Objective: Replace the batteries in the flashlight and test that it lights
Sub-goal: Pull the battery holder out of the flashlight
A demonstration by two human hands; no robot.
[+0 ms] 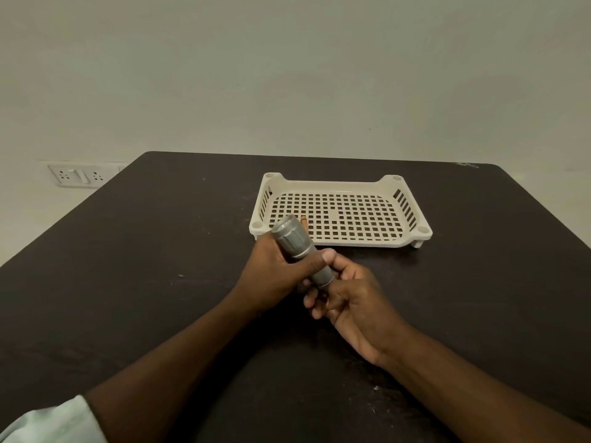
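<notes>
The flashlight point(295, 247) is showing grey metal with a dull satin sheen, its head ribbed and a brighter ring lying near the tail. The tray point(339, 187) is looking like cream plastic, smooth and pierced with a square grid. The table point(144, 251) is appearing dark, matt and scuffed with pale scratches. The sleeve point(51, 423) is looking like pale cloth.

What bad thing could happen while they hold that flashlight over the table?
The flashlight is held in the air by the left hand and right hand; if the tail end comes loose, small parts might drop onto the dark table and be hard to spot. It could also bump the tray.
</notes>
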